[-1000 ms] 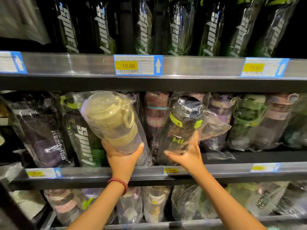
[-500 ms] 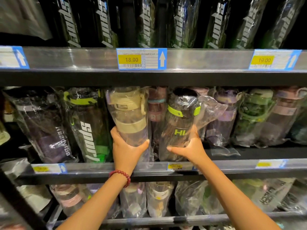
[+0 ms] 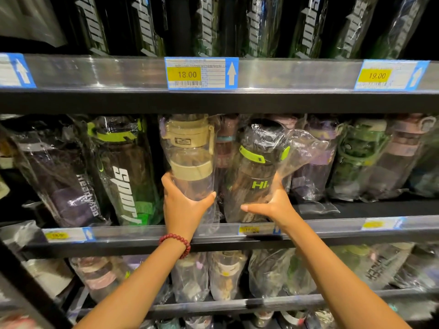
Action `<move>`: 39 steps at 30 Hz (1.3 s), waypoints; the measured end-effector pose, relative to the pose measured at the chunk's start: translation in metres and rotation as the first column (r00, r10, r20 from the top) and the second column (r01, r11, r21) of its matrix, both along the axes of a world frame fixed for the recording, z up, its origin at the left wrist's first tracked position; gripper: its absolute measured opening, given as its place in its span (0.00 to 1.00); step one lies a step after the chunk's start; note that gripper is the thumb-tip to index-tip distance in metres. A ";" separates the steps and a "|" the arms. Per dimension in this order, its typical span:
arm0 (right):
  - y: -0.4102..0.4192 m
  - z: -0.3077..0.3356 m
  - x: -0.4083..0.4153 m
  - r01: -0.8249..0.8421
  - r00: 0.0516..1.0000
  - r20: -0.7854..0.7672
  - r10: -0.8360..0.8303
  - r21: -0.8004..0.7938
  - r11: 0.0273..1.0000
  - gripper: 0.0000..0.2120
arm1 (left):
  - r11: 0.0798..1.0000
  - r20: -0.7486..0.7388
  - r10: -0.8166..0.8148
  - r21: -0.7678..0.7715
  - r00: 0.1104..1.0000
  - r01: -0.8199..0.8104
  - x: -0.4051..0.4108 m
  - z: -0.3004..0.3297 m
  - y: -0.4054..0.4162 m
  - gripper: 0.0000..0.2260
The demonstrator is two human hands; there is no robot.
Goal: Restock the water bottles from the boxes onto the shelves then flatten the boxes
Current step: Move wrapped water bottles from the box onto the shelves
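**Two bagged bottles being seated on the middle shelf**

Nearest, at 6 o'clock: two bare forearms are raised toward the shelving, with a red bead bracelet [image 3: 177,243] on the left wrist.

Left hand [image 3: 184,205]: wrapped around the lower body of the beige-lid bottle [image 3: 190,153], thumb at the right of the barrel, fingers curled round the left. The bottle is held upright, roughly centre frame, with its base hidden behind the hand, so contact with the shelf cannot be confirmed.

Right hand [image 3: 273,205]: closed on the lower part of the dark "Hi." bottle [image 3: 256,174], thumb out to 9 o'clock under the base area, fingers behind the bag. The bottle is tilted slightly, cap toward 1 o'clock, just beside the beige one.

Middle shelf [image 3: 142,233]: both bottles are located at its front edge, between a green "sport" bottle [image 3: 123,172] at 9 o'clock and purple and green bottles at 3 o'clock. More dark bottles are seen on the shelf above, at 12 o'clock, behind the 18.00 price tag [image 3: 201,72].

Handling, judged: the bottles appear empty, so likely light and rigid. The loose clear bags are probably slippery and can slide over the plastic. A grip low on the barrel, through the bag, is advised; pulling on slack film at the top is not. Neighbouring bottles could be tipped when these are pushed back.

No boxes are in view.
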State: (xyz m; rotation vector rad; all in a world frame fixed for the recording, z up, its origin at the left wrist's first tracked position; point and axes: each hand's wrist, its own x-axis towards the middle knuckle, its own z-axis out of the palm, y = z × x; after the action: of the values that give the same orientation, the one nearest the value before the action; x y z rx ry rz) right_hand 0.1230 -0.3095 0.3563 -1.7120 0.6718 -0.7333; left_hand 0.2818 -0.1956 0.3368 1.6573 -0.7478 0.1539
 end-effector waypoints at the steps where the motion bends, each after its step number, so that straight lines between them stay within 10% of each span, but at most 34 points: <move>1: -0.001 0.002 0.000 -0.017 1.000 -0.005 0.017 0.013 1.000 0.61 | 1.000 -0.002 0.001 0.002 1.000 -0.001 0.000 0.000 0.000 0.42; 8: -0.002 0.007 -0.003 -0.120 0.989 0.092 0.119 0.004 0.993 0.40 | 1.000 -0.016 -0.004 0.001 1.000 0.004 0.000 -0.001 0.001 0.43; 18: -0.010 0.005 -0.001 -0.176 0.984 0.025 0.175 0.046 0.983 0.54 | 1.000 -0.027 0.007 -0.017 1.000 -0.007 0.001 -0.002 -0.001 0.42; 24: -0.018 0.002 0.001 -0.271 0.960 0.094 0.262 0.099 0.957 0.39 | 1.000 -0.030 0.007 -0.022 1.000 -0.008 0.001 -0.003 -0.001 0.42; 39: -0.016 -0.005 -0.007 -0.213 0.974 0.096 0.205 0.084 0.973 0.41 | 1.000 -0.027 -0.003 -0.030 1.000 0.002 0.001 -0.004 -0.002 0.43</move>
State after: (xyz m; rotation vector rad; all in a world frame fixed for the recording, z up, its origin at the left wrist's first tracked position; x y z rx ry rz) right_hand 0.1165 -0.3256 0.3518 -1.6259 0.4500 -0.6148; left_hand 0.2825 -0.1973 0.3329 1.6271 -0.7246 0.1400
